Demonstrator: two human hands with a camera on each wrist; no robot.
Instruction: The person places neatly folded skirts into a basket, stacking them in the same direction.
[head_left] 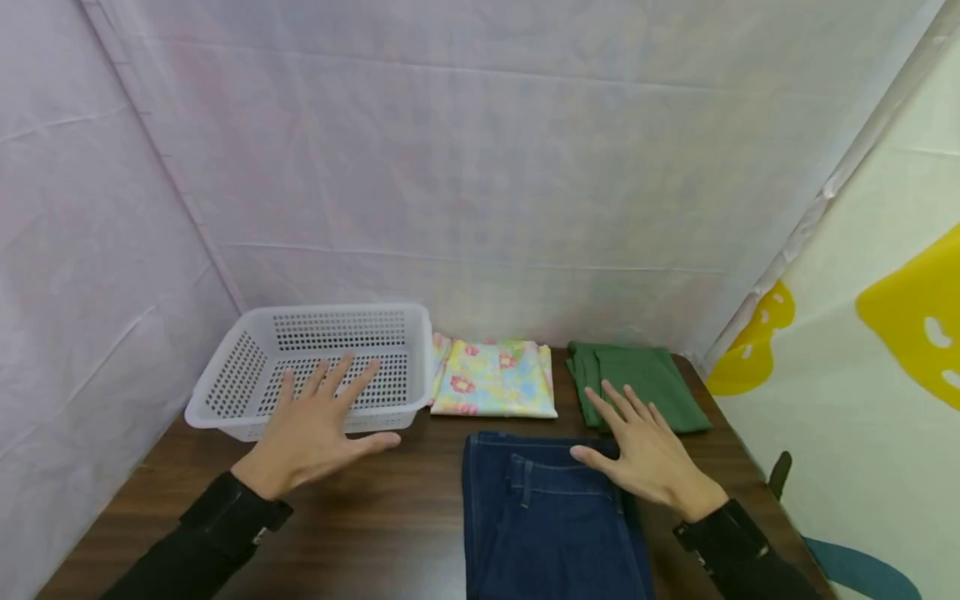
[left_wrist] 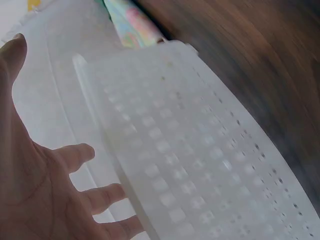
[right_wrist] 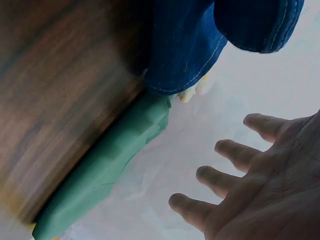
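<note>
My left hand hovers with spread fingers above the near side of a white plastic basket; nothing is in its grasp. The left wrist view has the palm beside the basket's perforated wall. Over the upper right part of the folded blue jeans my right hand is held out, fingers straight and holding nothing. Its fingertips overlap the near edge of a folded green cloth in the head view. The right wrist view shows that palm apart from the jeans and green cloth.
Between basket and green cloth lies a folded floral cloth at the back. Everything stands on a dark wooden table. White fabric walls close in the back and sides, the right one with yellow shapes.
</note>
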